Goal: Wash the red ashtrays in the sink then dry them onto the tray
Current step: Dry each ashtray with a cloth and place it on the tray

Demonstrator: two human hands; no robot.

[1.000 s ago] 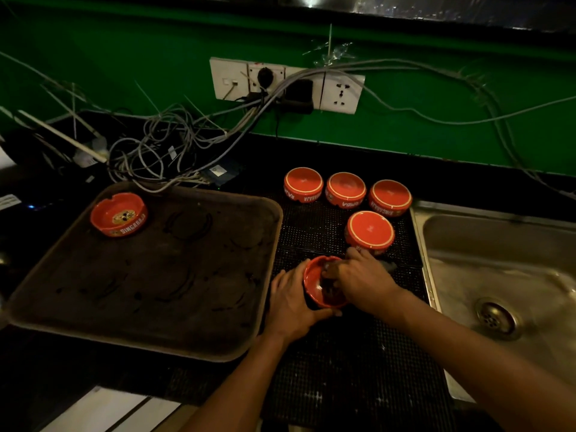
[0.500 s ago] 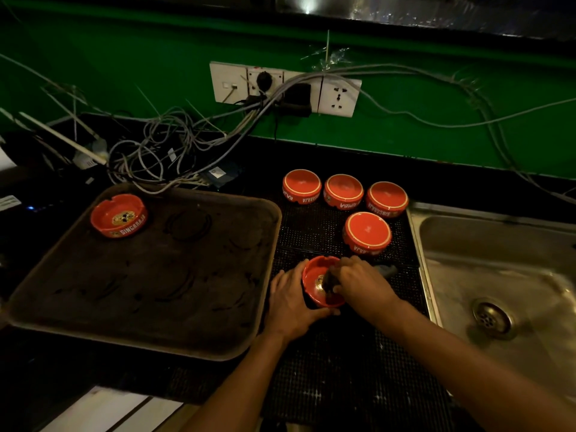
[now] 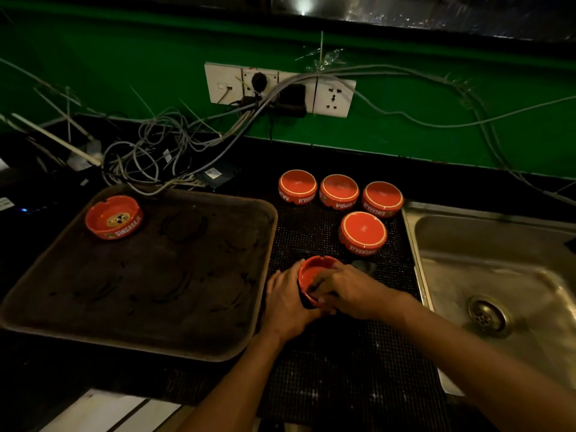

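Note:
A red ashtray [image 3: 311,272] stands upright on the black mesh mat [image 3: 314,226], and my left hand [image 3: 288,302] grips its left side. My right hand [image 3: 349,291] presses a dark cloth [image 3: 363,265] into its bowl; most of the cloth is hidden under the fingers. Several red ashtrays lie upside down behind them: three in a row [image 3: 297,186] [image 3: 339,191] [image 3: 382,198] and one in front [image 3: 363,232]. One ashtray [image 3: 113,217] sits upright in the far left corner of the brown tray [image 3: 187,341].
The steel sink [image 3: 442,244] with its drain [image 3: 486,316] lies to the right of the mat. A tangle of cables [image 3: 162,154] runs from the wall sockets [image 3: 277,88] down to the counter behind the tray. White paper [image 3: 103,410] lies at the front edge.
My right hand has shifted left and deeper into the ashtray's bowl, covering more of it. My left hand keeps its hold. The other ashtrays have not moved.

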